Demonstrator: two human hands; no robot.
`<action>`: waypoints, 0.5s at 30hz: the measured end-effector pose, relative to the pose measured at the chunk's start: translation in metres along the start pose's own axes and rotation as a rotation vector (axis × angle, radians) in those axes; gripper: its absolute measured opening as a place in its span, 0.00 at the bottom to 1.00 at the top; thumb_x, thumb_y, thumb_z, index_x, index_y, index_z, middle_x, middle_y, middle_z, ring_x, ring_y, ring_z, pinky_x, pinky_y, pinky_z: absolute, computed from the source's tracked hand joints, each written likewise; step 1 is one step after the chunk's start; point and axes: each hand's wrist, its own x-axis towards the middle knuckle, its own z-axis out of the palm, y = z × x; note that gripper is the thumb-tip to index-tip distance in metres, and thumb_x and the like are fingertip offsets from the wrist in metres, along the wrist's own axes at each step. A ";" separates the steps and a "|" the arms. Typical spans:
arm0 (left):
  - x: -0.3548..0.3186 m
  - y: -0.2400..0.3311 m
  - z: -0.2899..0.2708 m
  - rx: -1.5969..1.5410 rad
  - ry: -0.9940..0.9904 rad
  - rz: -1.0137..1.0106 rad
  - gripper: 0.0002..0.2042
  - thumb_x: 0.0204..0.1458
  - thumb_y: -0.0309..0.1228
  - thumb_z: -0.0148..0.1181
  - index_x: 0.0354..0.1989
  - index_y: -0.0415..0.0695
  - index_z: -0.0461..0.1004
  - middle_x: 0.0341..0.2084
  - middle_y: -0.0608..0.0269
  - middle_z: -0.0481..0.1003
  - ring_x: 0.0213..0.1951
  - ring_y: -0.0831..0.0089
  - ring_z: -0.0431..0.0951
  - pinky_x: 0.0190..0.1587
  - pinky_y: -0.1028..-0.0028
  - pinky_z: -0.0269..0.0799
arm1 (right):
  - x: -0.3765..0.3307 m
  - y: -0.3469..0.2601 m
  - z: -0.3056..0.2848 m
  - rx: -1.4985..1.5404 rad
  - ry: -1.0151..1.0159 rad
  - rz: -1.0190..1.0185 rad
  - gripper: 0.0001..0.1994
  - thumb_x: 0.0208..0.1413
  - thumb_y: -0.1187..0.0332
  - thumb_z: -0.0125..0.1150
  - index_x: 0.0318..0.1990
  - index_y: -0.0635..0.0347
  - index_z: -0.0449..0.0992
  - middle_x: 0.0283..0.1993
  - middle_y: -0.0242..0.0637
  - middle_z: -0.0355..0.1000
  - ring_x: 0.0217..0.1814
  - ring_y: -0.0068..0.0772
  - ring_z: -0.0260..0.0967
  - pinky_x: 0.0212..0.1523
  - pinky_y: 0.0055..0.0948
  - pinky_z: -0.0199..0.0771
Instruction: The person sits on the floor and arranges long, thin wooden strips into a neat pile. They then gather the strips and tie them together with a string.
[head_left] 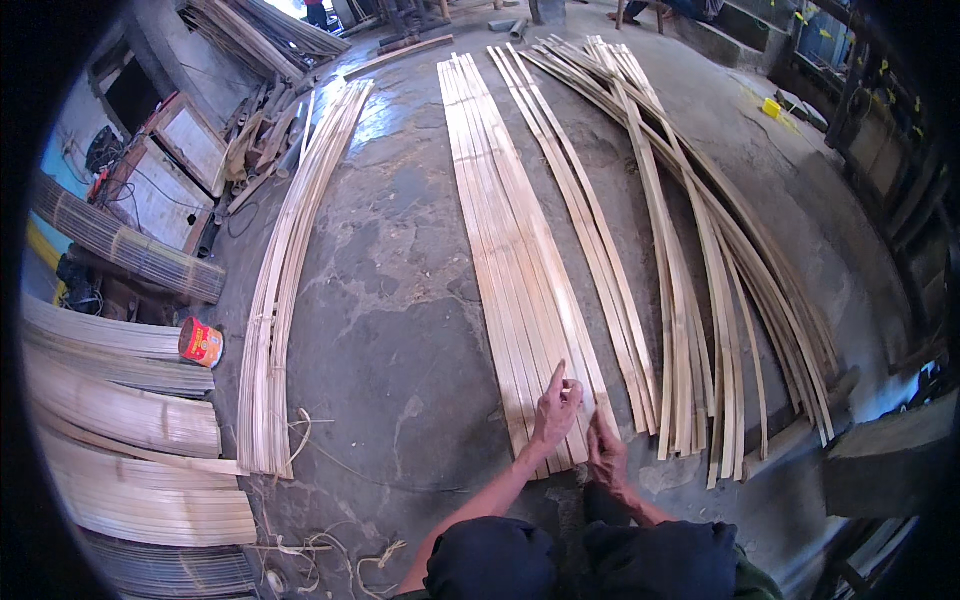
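Observation:
I squat at the near ends of long pale bamboo strips laid flat on the concrete floor. My left hand rests on the middle row of strips, with its forefinger pointing up along them and the other fingers curled. My right hand presses down on the near end of the same row, fingers closed over a strip end. Whether it grips one strip or only pins it I cannot tell. My knees show at the lower edge.
A narrower row of strips and a loose crossed pile lie to the right. Another strip bundle lies left, with a red can, rolled bamboo mats and wooden frames. A concrete block sits at right.

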 end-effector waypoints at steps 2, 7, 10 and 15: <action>-0.006 -0.008 -0.002 0.001 -0.035 0.028 0.26 0.64 0.35 0.51 0.67 0.37 0.56 0.35 0.56 0.77 0.35 0.71 0.80 0.39 0.71 0.77 | 0.010 -0.009 -0.015 -0.032 -0.022 -0.002 0.24 0.63 0.74 0.51 0.67 0.57 0.63 0.24 0.37 0.64 0.24 0.21 0.59 0.27 0.24 0.64; -0.025 -0.030 -0.006 0.086 -0.078 0.009 0.21 0.63 0.35 0.52 0.61 0.38 0.64 0.30 0.57 0.76 0.29 0.73 0.78 0.35 0.70 0.74 | 0.041 0.004 -0.032 -0.107 -0.041 -0.015 0.22 0.63 0.73 0.53 0.65 0.61 0.65 0.23 0.32 0.62 0.24 0.19 0.55 0.23 0.24 0.59; -0.041 -0.024 -0.007 0.099 -0.138 -0.021 0.20 0.62 0.33 0.52 0.60 0.38 0.65 0.27 0.60 0.74 0.29 0.74 0.76 0.34 0.71 0.73 | 0.054 0.015 -0.046 0.030 -0.083 0.102 0.22 0.63 0.72 0.52 0.65 0.58 0.66 0.21 0.33 0.55 0.23 0.20 0.55 0.23 0.25 0.59; -0.069 -0.045 -0.013 0.123 -0.134 -0.084 0.19 0.62 0.32 0.52 0.58 0.37 0.67 0.27 0.62 0.73 0.29 0.74 0.76 0.35 0.72 0.73 | 0.061 0.036 -0.050 -0.230 -0.125 0.114 0.22 0.63 0.71 0.52 0.66 0.53 0.66 0.21 0.34 0.57 0.24 0.21 0.56 0.26 0.24 0.62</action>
